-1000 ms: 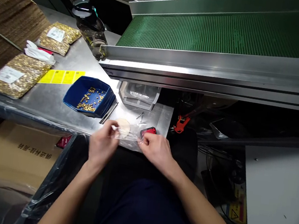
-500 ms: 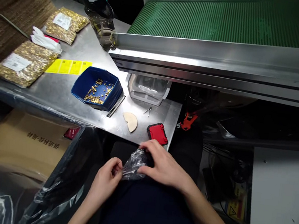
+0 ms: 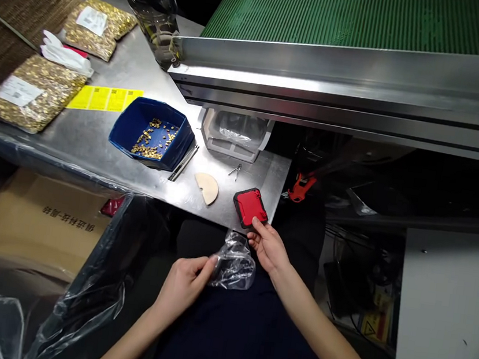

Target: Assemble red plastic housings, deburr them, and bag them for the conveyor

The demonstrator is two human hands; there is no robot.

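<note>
My left hand [image 3: 187, 281] pinches the edge of a clear plastic bag [image 3: 237, 266], which hangs open over my lap. At the table's front corner, my right hand [image 3: 269, 246] grips the near edge of a flat red-and-black case [image 3: 250, 205], thumb on top and fingers curled beneath. The case still lies at the table edge, as far as I can see. Left of it is a pale half-round piece [image 3: 206, 188], with a small metal compass-like tool [image 3: 236, 171] behind them.
A blue bin [image 3: 151, 134] holds small brass parts, with tweezers [image 3: 184, 162] alongside. A grey bin [image 3: 236, 135] of plastic bags sits under the green conveyor [image 3: 329, 19]. Bags of brass parts [image 3: 36, 93], yellow labels [image 3: 105, 99] and a bottle [image 3: 152, 14] are left; an orange-handled tool [image 3: 301, 187] hangs right.
My right hand has let go of the plastic bag and moved up and right onto the red case. The bag has opened out in my left hand. The view has shifted slightly.
</note>
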